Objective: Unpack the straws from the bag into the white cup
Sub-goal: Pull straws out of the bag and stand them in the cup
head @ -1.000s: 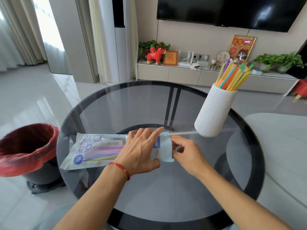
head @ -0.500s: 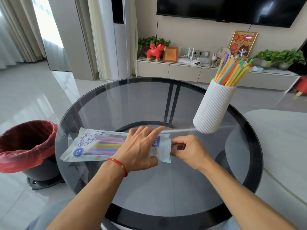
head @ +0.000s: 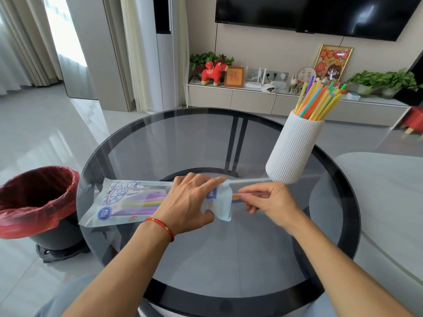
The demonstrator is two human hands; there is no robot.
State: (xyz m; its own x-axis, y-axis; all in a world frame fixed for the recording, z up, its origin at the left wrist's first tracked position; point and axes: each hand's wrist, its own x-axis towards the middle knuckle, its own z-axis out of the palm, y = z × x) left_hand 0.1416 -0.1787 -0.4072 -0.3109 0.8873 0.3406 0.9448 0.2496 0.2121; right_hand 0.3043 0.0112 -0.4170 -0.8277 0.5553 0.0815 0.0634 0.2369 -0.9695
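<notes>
The round glass table (head: 206,143) was cut off at its near edge by the frame. On it, well beyond and right of the grip, the ribbed white cup (head: 291,149) was seen, with coloured straws (head: 320,100) standing in it. The straw bag (head: 128,202) was pinned flat by the left hand (head: 190,204), fingers spread straight over it, so its middle was hidden. Just right of the bag's open end, a yellow straw (head: 235,198) was pinched by the right hand (head: 270,200); most of its length was covered by bag and fingers. The straws left inside were blurred through the plastic.
</notes>
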